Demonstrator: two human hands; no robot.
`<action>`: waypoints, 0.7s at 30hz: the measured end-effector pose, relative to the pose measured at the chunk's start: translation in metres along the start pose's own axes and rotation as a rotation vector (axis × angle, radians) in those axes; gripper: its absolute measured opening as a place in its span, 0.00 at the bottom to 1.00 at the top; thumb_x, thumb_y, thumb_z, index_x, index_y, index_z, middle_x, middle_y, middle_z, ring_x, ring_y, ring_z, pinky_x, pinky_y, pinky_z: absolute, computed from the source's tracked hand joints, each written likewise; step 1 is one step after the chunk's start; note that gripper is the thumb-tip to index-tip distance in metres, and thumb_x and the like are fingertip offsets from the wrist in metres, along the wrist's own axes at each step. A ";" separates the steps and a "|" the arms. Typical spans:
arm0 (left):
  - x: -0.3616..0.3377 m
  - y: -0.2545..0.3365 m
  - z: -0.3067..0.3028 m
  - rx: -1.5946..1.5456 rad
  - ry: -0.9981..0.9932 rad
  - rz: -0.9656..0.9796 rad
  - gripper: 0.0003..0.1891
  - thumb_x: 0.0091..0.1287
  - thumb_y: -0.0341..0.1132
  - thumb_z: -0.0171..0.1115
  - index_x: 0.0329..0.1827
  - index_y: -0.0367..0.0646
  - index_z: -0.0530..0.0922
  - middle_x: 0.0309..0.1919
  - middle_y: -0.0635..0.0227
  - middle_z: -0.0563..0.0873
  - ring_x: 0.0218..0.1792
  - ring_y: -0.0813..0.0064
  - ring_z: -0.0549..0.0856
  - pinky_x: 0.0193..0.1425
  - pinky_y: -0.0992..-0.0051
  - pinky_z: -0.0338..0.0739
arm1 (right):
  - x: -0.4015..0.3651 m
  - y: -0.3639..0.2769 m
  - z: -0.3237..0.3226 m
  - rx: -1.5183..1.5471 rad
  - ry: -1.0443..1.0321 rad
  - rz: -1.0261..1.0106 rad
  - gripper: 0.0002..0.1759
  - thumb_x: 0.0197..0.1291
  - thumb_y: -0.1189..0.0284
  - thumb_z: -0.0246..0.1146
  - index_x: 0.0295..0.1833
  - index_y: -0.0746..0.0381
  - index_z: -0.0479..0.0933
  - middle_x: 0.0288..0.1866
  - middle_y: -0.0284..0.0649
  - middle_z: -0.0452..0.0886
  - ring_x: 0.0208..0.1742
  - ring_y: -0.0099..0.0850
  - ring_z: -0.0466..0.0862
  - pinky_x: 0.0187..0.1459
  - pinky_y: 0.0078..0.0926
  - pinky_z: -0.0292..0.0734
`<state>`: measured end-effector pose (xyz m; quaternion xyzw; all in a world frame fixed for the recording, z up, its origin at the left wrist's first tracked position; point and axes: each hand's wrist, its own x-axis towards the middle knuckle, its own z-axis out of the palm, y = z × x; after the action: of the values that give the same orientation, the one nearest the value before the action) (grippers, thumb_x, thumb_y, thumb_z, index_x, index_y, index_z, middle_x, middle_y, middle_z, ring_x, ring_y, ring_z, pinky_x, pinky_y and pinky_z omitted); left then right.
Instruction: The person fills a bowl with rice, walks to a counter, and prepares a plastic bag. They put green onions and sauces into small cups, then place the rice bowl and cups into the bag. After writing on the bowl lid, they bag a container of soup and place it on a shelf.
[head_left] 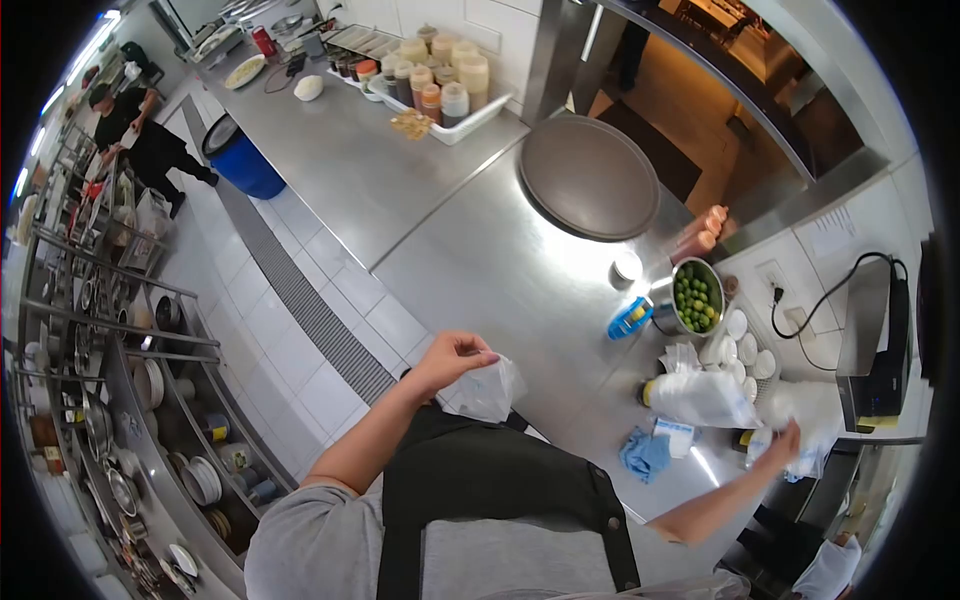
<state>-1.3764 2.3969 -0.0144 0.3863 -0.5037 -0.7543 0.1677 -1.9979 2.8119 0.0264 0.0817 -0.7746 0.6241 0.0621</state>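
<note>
My left hand point(455, 362) is closed in a pinch on the top of a small clear plastic bag point(487, 392), which hangs in front of my dark apron point(490, 470). My right arm stretches out to the right. There my right hand point(778, 450) overlaps a heap of clear plastic bags point(805, 412) near the counter's edge; its fingers are blurred against the plastic, and I cannot tell what they grip. Left of that hand lies a plastic-wrapped bundle point(705, 400). Beside it are a crumpled blue cloth point(645, 455) and a white-and-blue packet point(675, 437).
On the steel counter point(470, 250) stand a round brown tray point(590, 178), a metal pot of limes point(688, 297), a blue-and-yellow object point(630, 318) and several white lids point(745, 348). Sauce bottles fill a white tub point(470, 125). Left are a blue barrel point(245, 160), shelves point(180, 420) and another person point(140, 130).
</note>
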 end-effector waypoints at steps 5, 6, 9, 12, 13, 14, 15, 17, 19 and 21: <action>-0.003 0.007 -0.093 0.131 -0.068 0.000 0.08 0.66 0.35 0.74 0.37 0.38 0.87 0.33 0.72 0.89 0.39 0.82 0.84 0.50 0.77 0.77 | -0.192 -0.153 0.062 0.108 -0.004 -0.191 0.15 0.71 0.72 0.64 0.58 0.69 0.78 0.51 0.39 0.84 0.52 0.25 0.81 0.55 0.24 0.76; -0.005 0.009 -0.114 0.159 -0.081 0.046 0.08 0.66 0.34 0.74 0.37 0.38 0.88 0.34 0.71 0.89 0.41 0.81 0.84 0.52 0.76 0.77 | -0.218 -0.169 0.091 -0.012 -0.088 -0.210 0.17 0.71 0.72 0.65 0.60 0.70 0.77 0.51 0.39 0.84 0.52 0.25 0.81 0.56 0.24 0.76; -0.023 0.017 -0.168 0.177 -0.044 0.159 0.04 0.65 0.30 0.73 0.38 0.38 0.89 0.41 0.67 0.89 0.47 0.74 0.84 0.59 0.71 0.74 | -0.296 -0.164 0.247 0.105 -0.398 -0.250 0.15 0.69 0.76 0.65 0.59 0.66 0.78 0.49 0.35 0.82 0.50 0.21 0.79 0.52 0.21 0.76; -0.053 0.025 -0.216 0.089 0.080 0.296 0.06 0.67 0.32 0.71 0.40 0.38 0.89 0.41 0.69 0.88 0.41 0.78 0.82 0.51 0.73 0.76 | -0.389 -0.191 0.424 -0.021 -1.024 -0.318 0.03 0.66 0.77 0.66 0.41 0.65 0.79 0.31 0.28 0.78 0.33 0.18 0.76 0.40 0.21 0.75; -0.068 0.025 -0.231 0.066 0.112 0.226 0.06 0.67 0.31 0.71 0.40 0.37 0.89 0.41 0.69 0.88 0.41 0.78 0.82 0.50 0.74 0.76 | -0.426 -0.203 0.469 -0.112 -1.100 -0.336 0.06 0.65 0.76 0.66 0.41 0.68 0.78 0.32 0.32 0.79 0.33 0.19 0.76 0.38 0.23 0.75; -0.085 0.027 -0.246 0.041 0.147 0.162 0.06 0.67 0.31 0.71 0.41 0.37 0.89 0.41 0.69 0.88 0.41 0.78 0.82 0.49 0.75 0.76 | -0.446 -0.168 0.525 -0.031 -1.190 -0.372 0.08 0.64 0.75 0.67 0.40 0.69 0.78 0.31 0.35 0.81 0.32 0.21 0.77 0.37 0.25 0.76; -0.102 0.029 -0.262 0.013 0.185 0.100 0.06 0.67 0.30 0.71 0.41 0.37 0.89 0.41 0.69 0.88 0.41 0.78 0.82 0.49 0.76 0.76 | -0.476 -0.173 0.565 -0.093 -1.218 -0.371 0.10 0.62 0.73 0.68 0.40 0.69 0.78 0.28 0.38 0.81 0.31 0.23 0.77 0.35 0.27 0.75; -0.133 0.027 -0.292 0.011 0.299 0.078 0.06 0.67 0.28 0.70 0.42 0.35 0.89 0.41 0.67 0.89 0.39 0.79 0.82 0.44 0.77 0.76 | -0.522 -0.171 0.637 -0.200 -1.250 -0.510 0.10 0.61 0.72 0.69 0.38 0.67 0.78 0.27 0.41 0.82 0.30 0.28 0.79 0.35 0.30 0.75; -0.161 0.019 -0.320 0.003 0.427 0.134 0.06 0.67 0.27 0.69 0.42 0.34 0.89 0.41 0.66 0.89 0.39 0.79 0.82 0.42 0.77 0.76 | -0.555 -0.165 0.701 -0.340 -1.245 -0.724 0.10 0.60 0.71 0.68 0.40 0.66 0.78 0.33 0.48 0.84 0.32 0.42 0.83 0.38 0.37 0.78; -0.180 0.011 -0.344 -0.092 0.557 0.207 0.06 0.68 0.27 0.68 0.42 0.33 0.89 0.40 0.64 0.89 0.38 0.78 0.83 0.39 0.78 0.78 | -0.584 -0.160 0.753 -0.413 -1.181 -0.880 0.11 0.59 0.70 0.68 0.40 0.65 0.78 0.38 0.50 0.85 0.39 0.49 0.85 0.41 0.44 0.80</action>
<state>-1.0029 2.2914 0.0028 0.5168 -0.4404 -0.6202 0.3928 -1.3891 2.0718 -0.0971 0.6895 -0.6762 0.2371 -0.1055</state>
